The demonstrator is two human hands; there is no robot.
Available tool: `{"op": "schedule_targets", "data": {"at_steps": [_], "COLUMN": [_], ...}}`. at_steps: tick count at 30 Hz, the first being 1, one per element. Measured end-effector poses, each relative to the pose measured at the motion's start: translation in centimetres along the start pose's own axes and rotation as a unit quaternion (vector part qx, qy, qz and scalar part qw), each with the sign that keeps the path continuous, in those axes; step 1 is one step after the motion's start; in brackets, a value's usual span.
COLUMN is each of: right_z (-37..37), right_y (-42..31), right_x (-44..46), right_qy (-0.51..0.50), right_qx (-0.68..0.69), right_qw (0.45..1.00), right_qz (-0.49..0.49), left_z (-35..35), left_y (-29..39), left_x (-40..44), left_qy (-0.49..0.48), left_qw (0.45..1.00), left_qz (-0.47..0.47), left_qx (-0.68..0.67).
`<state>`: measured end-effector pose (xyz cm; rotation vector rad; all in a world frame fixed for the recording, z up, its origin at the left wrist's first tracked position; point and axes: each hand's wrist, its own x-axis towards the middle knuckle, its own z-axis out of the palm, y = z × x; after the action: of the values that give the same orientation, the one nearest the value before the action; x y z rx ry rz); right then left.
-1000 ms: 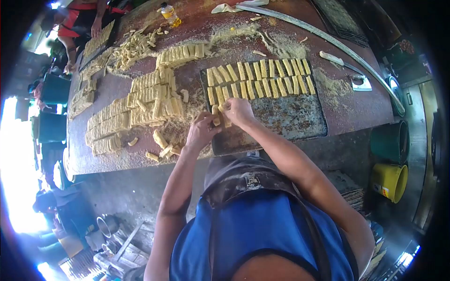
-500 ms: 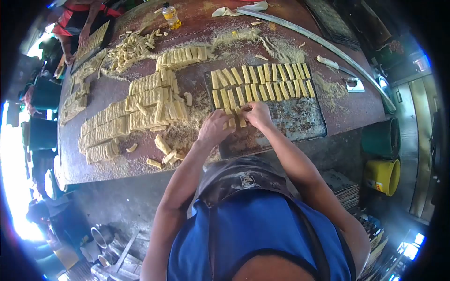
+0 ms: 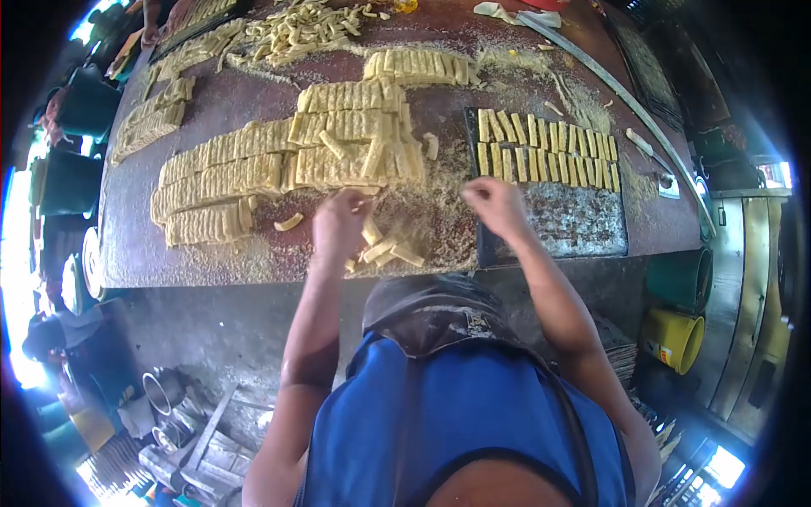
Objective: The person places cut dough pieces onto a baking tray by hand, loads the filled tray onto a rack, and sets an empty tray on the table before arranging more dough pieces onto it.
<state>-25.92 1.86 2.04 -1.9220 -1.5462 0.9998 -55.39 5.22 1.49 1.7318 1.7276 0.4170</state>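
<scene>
The left hand point(image 3: 338, 226) is bunched at the lower centre of the frame, over the loose sticks point(image 3: 407, 254) near the table's edge; whether its fingers hold one, I cannot tell. The right hand point(image 3: 500, 209) is curled above the left part of the dark tray point(image 3: 583, 224), right of centre; whether its fingertips meet is unclear. Two rows of yellow sticks point(image 3: 520, 165) lie across the tray's upper half. Stacked sticks point(image 3: 224, 182) fill the left middle of the table point(image 3: 232, 101), and a knife point(image 3: 640, 142) lies at right.
</scene>
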Motion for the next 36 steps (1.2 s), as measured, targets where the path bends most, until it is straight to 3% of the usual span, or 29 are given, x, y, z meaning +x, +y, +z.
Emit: {"op": "schedule_targets", "data": {"at_steps": [1,3,5,6,8,10,12,14,16,18,19,21,23,26,29,31,32,33,35,36], "right_z": [2.7,7.2,11.2,13.0,15.8,15.8,15.4,15.1,13.8,11.5,9.9,5.4,-2.0,-9.9,-13.1,-13.3,-13.0,-13.3,-12.6,-12.6], "right_y": [-0.5,-5.4,-8.9,-9.3,-8.9,-9.5,-9.5,-8.7,-8.0,-6.5,-5.3,-1.7,0.4,7.0,13.1,14.9,15.6,14.8,15.0,14.8], "right_x": [0.9,1.6,2.4,2.7,2.8,3.0,3.4,4.2,4.6,4.8,5.0,5.4,3.8,3.3,4.3,4.5,4.5,3.9,3.8,3.6], "right_qy": [-0.065,-0.195,-0.235,-0.237,-0.072,-0.114,-0.152,-0.212,-0.241,-0.281,-0.279,-0.215,-0.232,-0.154,-0.144,-0.151,-0.146,-0.111,-0.066,-0.053], "right_qx": [-0.006,-0.086,-0.18,-0.183,-0.205,-0.191,-0.179,-0.119,-0.091,0.036,0.037,0.209,0.332,0.262,0.2,0.033,0.042,-0.009,-0.033,-0.027], "right_qw": [0.997,0.977,0.955,0.954,0.966,0.964,0.96,0.962,0.959,0.953,0.954,0.94,0.912,0.953,0.969,0.986,0.985,0.993,0.997,0.998], "right_qz": [-0.045,-0.021,-0.005,-0.009,-0.138,-0.145,-0.153,-0.126,-0.119,-0.104,-0.107,-0.165,-0.06,-0.015,0.025,0.054,0.083,0.039,0.032,0.022], "left_z": [-1.6,-3.5,-1.9,-0.9,-0.2,0.0,1.0,1.8,1.5,1.1,1.1,1.6,2.0,3.6,7.5,10.5,13.6,16.4,18.3,19.1], "left_y": [-1.4,-2.1,-3.4,-4.0,-3.7,-4.0,-5.3,-6.1,-5.1,-3.7,-3.1,-3.5,-2.0,2.4,11.2,17.4,17.7,17.9,21.3,22.0], "left_x": [-0.8,-1.6,-1.7,-1.7,-2.2,-2.6,-2.5,-2.6,-2.9,-3.4,-4.0,-4.4,-5.1,-5.3,-4.1,-3.2,-1.5,0.1,0.7,1.2], "left_qy": [0.016,0.005,-0.01,-0.025,0.003,0.011,0.059,0.074,0.09,0.057,0.12,0.194,0.229,0.235,0.135,-0.039,-0.101,-0.161,-0.133,-0.119], "left_qw": [1.0,0.998,0.999,0.996,0.996,0.993,0.992,0.992,0.991,0.967,0.966,0.963,0.928,0.904,0.956,0.965,0.964,0.96,0.985,0.984], "left_qz": [-0.02,-0.029,-0.026,-0.024,-0.017,-0.042,0.02,0.014,0.008,-0.105,-0.043,-0.003,0.005,-0.008,0.037,0.003,0.011,0.021,0.098,0.125], "left_qx": [0.015,0.052,-0.015,-0.079,-0.083,-0.113,-0.109,-0.106,-0.103,-0.226,-0.225,-0.185,-0.294,-0.357,-0.259,-0.26,-0.246,-0.23,-0.058,-0.04]}}
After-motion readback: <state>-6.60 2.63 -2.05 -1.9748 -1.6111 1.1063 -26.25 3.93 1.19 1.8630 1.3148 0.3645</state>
